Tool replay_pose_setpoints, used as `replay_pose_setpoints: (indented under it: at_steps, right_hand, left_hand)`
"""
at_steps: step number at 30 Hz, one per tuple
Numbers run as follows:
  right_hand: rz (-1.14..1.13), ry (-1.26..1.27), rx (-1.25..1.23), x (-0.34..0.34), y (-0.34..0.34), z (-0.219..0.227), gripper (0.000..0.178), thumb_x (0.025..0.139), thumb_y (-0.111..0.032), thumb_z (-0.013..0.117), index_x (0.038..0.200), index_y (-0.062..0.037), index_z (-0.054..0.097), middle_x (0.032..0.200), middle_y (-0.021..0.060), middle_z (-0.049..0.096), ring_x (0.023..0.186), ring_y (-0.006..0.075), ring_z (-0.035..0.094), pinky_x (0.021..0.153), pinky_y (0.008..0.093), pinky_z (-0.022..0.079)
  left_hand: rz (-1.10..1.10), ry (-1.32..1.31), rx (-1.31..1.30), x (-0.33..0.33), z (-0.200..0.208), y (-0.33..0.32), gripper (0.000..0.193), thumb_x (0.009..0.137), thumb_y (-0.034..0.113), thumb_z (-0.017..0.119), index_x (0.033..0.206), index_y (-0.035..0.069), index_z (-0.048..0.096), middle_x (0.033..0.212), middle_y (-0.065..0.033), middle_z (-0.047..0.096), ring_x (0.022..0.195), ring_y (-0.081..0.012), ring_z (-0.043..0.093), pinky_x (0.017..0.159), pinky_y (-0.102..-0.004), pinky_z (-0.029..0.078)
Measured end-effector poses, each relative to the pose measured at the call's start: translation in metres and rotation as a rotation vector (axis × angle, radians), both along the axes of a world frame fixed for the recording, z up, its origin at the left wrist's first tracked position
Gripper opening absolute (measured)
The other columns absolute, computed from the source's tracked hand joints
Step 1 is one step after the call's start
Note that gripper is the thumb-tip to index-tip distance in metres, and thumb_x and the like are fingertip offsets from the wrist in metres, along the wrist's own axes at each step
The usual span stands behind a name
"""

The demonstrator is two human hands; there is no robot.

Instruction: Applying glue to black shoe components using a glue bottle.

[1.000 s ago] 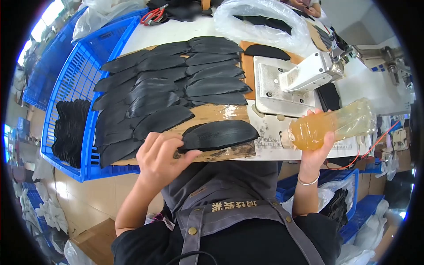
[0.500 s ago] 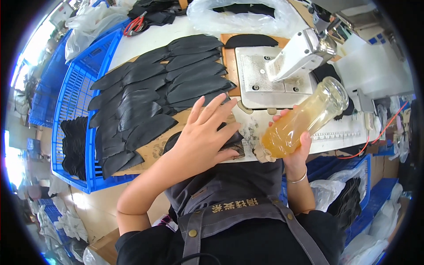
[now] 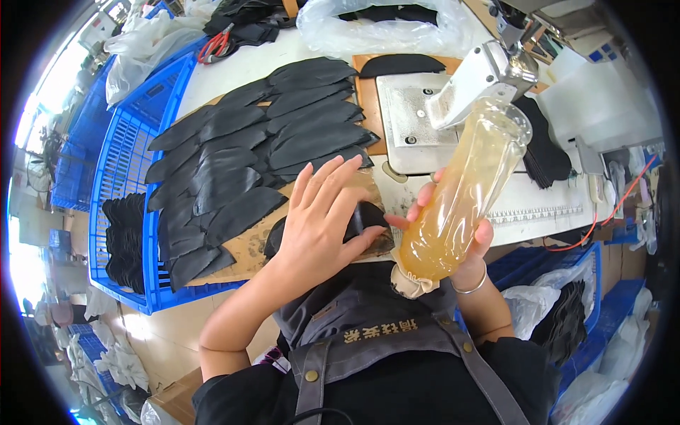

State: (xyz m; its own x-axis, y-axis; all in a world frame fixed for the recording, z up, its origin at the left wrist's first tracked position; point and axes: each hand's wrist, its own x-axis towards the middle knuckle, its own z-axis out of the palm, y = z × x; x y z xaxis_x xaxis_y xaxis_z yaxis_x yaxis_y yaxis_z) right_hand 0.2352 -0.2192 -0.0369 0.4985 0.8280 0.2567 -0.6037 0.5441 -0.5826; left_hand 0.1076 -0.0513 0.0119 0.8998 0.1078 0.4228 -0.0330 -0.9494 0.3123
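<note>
In my right hand (image 3: 467,258) is a clear glass bottle (image 3: 460,191) with cloudy amber liquid in it, held aslant. Its lower end, wrapped in a pale cloth (image 3: 412,282), points toward me over the table's front edge. My left hand (image 3: 322,223) lies with fingers stretched over a dark curved piece (image 3: 365,218) at the near corner of a brown board (image 3: 262,227). The thumb touches that piece, and the palm hides part of it. Left of this hand, overlapping black leaf-shaped pieces (image 3: 227,177) cover the board in rows.
A white machine arm (image 3: 471,81) stands over a metal plate (image 3: 404,113) behind the bottle. Blue crates (image 3: 145,283) flank the table, one holding stacked black pieces (image 3: 124,241). Red-handled scissors (image 3: 214,46) and a clear plastic bag (image 3: 319,25) lie at the back.
My right hand has brought the bottle left and nearer to me, its wrapped end now lower. My left hand has shifted slightly left, its fingers a little more bent.
</note>
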Motion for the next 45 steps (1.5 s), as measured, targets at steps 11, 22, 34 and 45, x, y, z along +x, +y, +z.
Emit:
replay_pose_setpoints:
  at_steps: [11,22,34,45]
  right_hand:
    - [0.066,0.033,-0.105,0.0,0.005,-0.006,0.077,0.076,-0.055,0.063,0.132,-0.012,0.032,0.11,0.0101,0.048,0.102,0.0249,0.055,0.099,0.0586,0.036]
    - [0.094,0.092,-0.062,0.001,0.003,-0.01,0.075,0.076,-0.048,0.064,0.133,-0.0115,0.031,0.111,0.0118,0.049,0.104,0.0274,0.055,0.099,0.0561,0.037]
    - [0.055,0.11,-0.085,0.001,0.003,-0.012,0.078,0.074,-0.046,0.066,0.133,-0.0094,0.03,0.114,0.0149,0.05,0.106,0.0304,0.055,0.099,0.056,0.038]
    - [0.022,0.087,-0.12,0.002,0.001,-0.015,0.079,0.074,-0.048,0.064,0.134,-0.0086,0.03,0.114,0.0153,0.05,0.105,0.0305,0.056,0.098,0.056,0.039]
  left_hand:
    - [0.209,-0.114,-0.845,-0.033,0.032,0.059,0.018,0.075,0.005,0.064,0.093,0.002,0.059,0.126,-0.0106,0.054,0.119,-0.0185,0.047,0.095,-0.0317,0.038]
    - [0.427,-0.453,0.069,0.049,0.057,0.123,0.019,0.069,0.016,0.067,0.07,0.002,0.054,0.115,-0.0177,0.056,0.116,-0.0348,0.045,0.099,-0.0422,0.033]
    - [0.371,0.009,-0.076,0.158,-0.019,0.137,0.025,0.071,0.031,0.061,0.071,0.007,0.07,0.128,-0.0194,0.05,0.122,-0.0363,0.039,0.1,-0.0529,0.028]
    - [0.345,0.263,-0.198,0.148,0.004,0.141,0.044,0.077,0.048,0.064,0.07,0.005,0.063,0.092,-0.0127,0.062,0.1,-0.0281,0.054,0.087,-0.0396,0.04]
